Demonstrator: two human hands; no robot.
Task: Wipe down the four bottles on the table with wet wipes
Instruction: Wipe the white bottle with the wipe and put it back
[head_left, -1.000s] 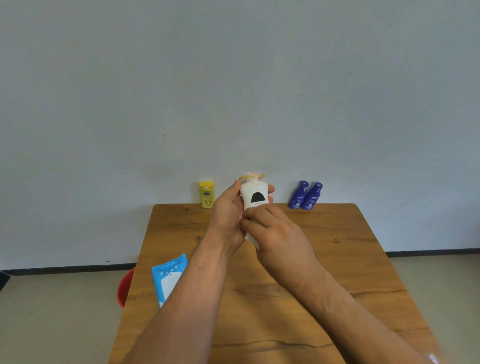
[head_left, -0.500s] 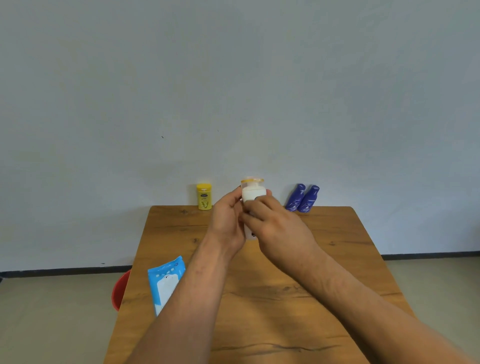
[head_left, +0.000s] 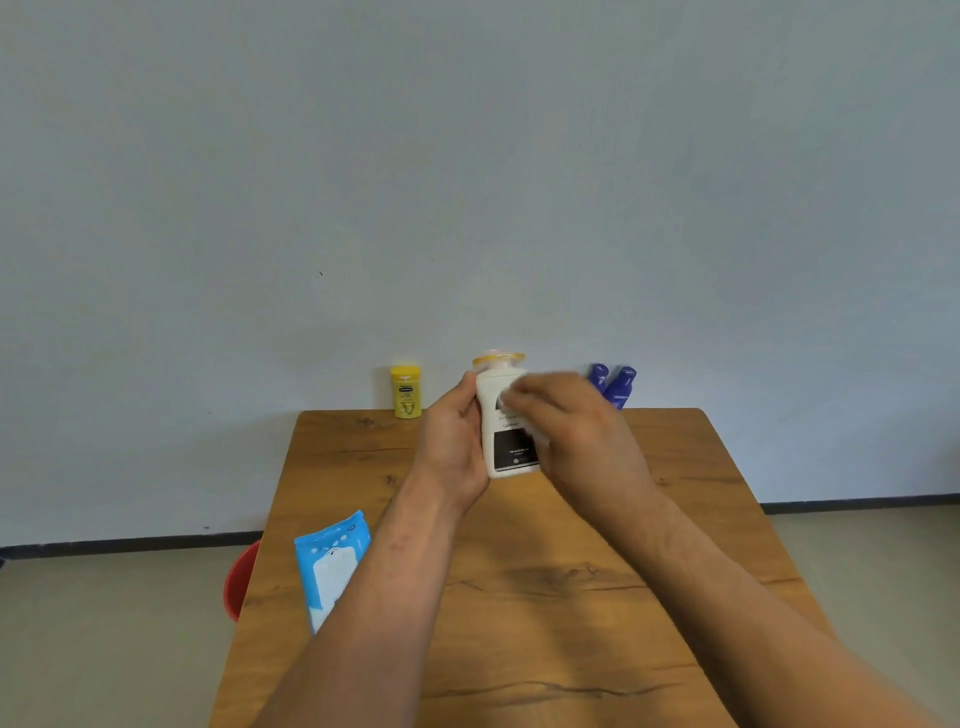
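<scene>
White bottle (head_left: 511, 447), with a yellow-rimmed cap and a black label band, is upright in the air above the wooden table (head_left: 571, 597). The left hand (head_left: 457, 441) clamps its side, thumb in front and fingers curled behind. The right hand (head_left: 576, 431) covers its upper front; its bent fingers are blurred, so I cannot tell what they pinch. The tabletop is warm brown with dark grain and knots, set against a plain pale wall with a dark skirting and a beige floor.

Beyond and left of the left fingers stands a yellow bottle (head_left: 405, 391). Just behind the right fingers, 2 glossy blue bottles (head_left: 622, 387) lean side by side. Nearer than the left fingers lies a soft blue wipes pack (head_left: 332, 564). Beside the table's left edge is a red bucket (head_left: 240, 579), contents hidden.
</scene>
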